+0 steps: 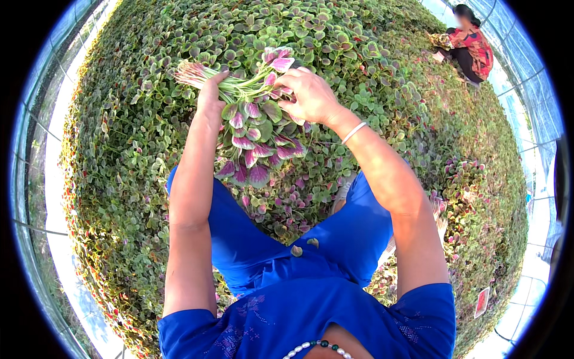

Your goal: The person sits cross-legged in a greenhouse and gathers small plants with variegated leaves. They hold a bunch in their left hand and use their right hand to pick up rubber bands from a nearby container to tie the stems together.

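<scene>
My left hand (210, 96) is closed around the stems of a bunch of red-and-green leaf amaranth (244, 87). Pale, reddish root ends stick out to the left of that hand, and pink-centred leaves hang down on its right side. At the leafy end, my right hand (310, 95) has its thumb and fingers curled about some of the bunch's leaves; its fingertips are partly hidden among them. A dark thing shows just behind the right knuckles, too little of it to name. Both hands are above the dense amaranth bed (179, 134), in front of my knees.
Picked amaranth (464, 179) lies in a heap to my right. Farther along, a small red-and-white item (482, 303) rests on the plants. Another person (473, 49) squats at the far right, holding plants. Translucent sheeting (529, 54) on a frame borders the bed. Two loose leaves lie on my blue clothes (264, 278).
</scene>
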Demonstrator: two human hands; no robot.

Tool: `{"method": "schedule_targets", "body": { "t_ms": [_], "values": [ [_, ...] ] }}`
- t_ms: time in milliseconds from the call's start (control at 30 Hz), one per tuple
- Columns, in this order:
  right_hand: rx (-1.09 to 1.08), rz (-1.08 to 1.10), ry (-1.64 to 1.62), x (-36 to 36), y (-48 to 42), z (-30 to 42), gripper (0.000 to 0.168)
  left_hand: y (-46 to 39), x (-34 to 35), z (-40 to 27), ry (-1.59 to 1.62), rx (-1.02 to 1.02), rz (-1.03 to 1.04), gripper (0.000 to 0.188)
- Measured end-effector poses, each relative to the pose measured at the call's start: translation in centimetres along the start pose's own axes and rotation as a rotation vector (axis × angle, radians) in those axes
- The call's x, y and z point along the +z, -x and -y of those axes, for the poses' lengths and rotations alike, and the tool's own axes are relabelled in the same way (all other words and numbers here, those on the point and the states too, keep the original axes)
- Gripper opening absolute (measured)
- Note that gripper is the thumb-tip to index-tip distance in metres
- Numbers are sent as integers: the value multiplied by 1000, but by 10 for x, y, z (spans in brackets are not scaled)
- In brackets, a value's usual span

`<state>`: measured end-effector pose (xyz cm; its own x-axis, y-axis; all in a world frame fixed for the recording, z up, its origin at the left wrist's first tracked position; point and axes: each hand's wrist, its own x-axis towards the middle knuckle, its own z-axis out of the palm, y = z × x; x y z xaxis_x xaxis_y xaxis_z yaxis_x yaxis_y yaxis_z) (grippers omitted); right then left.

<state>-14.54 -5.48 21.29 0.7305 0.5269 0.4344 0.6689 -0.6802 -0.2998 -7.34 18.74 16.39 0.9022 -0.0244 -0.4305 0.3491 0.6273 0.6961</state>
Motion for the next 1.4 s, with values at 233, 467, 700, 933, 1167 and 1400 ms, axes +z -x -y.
{"method": "schedule_targets", "body": {
  "t_ms": [233,467,700,933,1167,1400],
  "values": [
    [96,-85,26,14,4,10,31,-1,-3,6,33,35,15,24],
    [-2,-248,225,24,2,-2,11,15,10,9,45,79,-27,24],
    [-130,-267,121,18,-6,-1,7,27,15,7,104,84,-40,22],
    [193,21,-563,14,-5,25,10,-4,-2,12,312,336,-211,23],
    [301,54,-447,-2,-5,3,29,1,3,11,316,288,-178,23],
    [133,-176,-182,26,-11,3,17,17,19,22,240,206,-176,24]
  ]
}}
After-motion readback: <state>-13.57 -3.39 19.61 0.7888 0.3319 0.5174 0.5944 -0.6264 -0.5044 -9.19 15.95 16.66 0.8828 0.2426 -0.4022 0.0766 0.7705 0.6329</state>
